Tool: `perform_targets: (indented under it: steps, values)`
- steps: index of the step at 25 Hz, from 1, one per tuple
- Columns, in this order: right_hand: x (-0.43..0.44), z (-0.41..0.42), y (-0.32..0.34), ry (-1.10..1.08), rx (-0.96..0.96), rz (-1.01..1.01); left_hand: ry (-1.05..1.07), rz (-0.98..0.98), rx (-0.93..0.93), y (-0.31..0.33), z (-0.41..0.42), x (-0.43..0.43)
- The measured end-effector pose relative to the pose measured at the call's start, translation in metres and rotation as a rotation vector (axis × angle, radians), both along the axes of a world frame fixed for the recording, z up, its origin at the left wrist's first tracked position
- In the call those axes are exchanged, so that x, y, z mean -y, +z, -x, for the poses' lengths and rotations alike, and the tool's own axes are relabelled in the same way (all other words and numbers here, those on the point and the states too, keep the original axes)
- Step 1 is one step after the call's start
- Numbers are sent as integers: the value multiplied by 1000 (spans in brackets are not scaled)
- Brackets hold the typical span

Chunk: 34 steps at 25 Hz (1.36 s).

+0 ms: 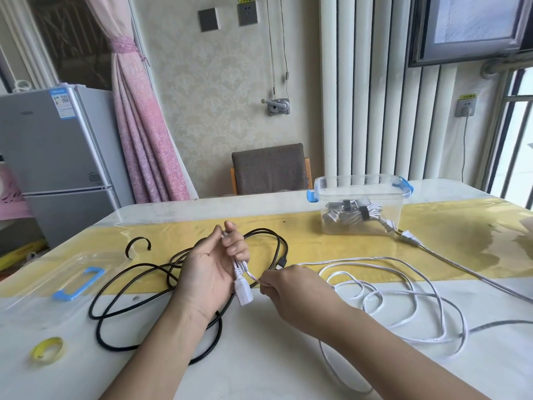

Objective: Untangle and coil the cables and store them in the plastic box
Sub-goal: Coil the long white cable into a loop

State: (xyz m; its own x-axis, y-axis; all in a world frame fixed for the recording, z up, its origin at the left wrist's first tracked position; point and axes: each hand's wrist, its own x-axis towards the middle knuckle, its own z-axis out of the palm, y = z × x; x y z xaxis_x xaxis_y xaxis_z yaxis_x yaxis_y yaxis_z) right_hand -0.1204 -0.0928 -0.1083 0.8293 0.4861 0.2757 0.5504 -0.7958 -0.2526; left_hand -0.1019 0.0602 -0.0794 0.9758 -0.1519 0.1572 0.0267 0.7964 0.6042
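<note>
White cable is lying in loose, overlapping loops on the worktop to the right of centre, uncoiled, with one end rising to the hands. That end is carrying a white connector block with ribbed strain relief, hanging below the left hand. Black cable is sprawling in wide loops on the left half, partly under the left forearm; its small black plug is sitting just beside the right hand. Plastic box, clear with blue latches, is standing open at the far right on the yellow strip, already holding bundled cables tied with dark straps; a pronged plug is lying just outside it. Its clear lid with blue handle is resting flat at the left. Left hand is turned palm-up, fingers curling, grip closing on the white cable near the connector. Right hand is palm-down, thumb and fingertips pinching the thin white lead just right of the connector.
</note>
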Motion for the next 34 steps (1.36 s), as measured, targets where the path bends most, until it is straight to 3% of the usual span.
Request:
perform_targets:
  steps: [4,6,12,13,16,19,22,26,29,31,34]
  values:
    - [3,-3,8,-53,112,4,306,-240,85,3,-3,2]
    - [4,-3,8,22,207,11,498,-401,156,-1,-5,3]
    - [4,1,4,160,11,24,639,-374,148,0,-8,-7]
    - [7,2,6,182,12,25,675,-475,169,-1,-8,-8]
    - [13,8,14,249,1,-3,809,-1023,347,-11,-8,-8]
    - [18,13,25,299,-53,-87,669,-1463,527,-22,-6,-9]
    - [34,10,38,261,-71,-168,454,-1727,449,-24,-6,-15]
    - [55,3,49,140,42,-329,385,-1800,388,-16,0,-16]
    - [57,-4,44,72,211,-283,288,-1829,381,-15,6,-11]
    - [61,-9,41,39,322,-272,207,-1757,313,-11,11,-9]
    - [65,-14,39,-62,417,-282,-86,-1477,140,0,19,-5]
